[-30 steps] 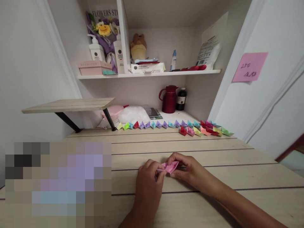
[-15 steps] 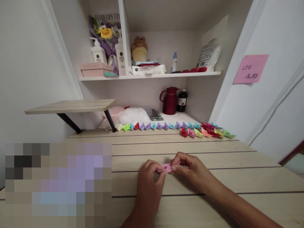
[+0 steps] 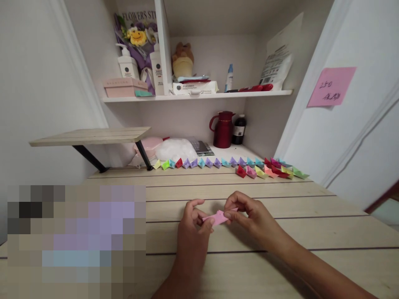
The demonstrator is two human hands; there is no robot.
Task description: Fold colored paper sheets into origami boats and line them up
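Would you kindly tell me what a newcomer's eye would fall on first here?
Probably the colorful boats lined along the far edge of the table, with a shorter front row at the right. Nearer, the left hand and right hand hold pink paper. Behind the boats, a red jug stands below the shelf.

A pale wood-grain bench (image 3: 311, 224) with dark straight seams spread toward six o'clock. At twelve stood a white open-fronted cabinet (image 3: 215, 54), dimly lit inside. At nine was a small raised wooden shelf (image 3: 93, 136) on slanting black legs (image 3: 89, 158). A greyish-white wall (image 3: 37, 62) rose at ten, a bluish-white wall (image 3: 374, 45) at two.
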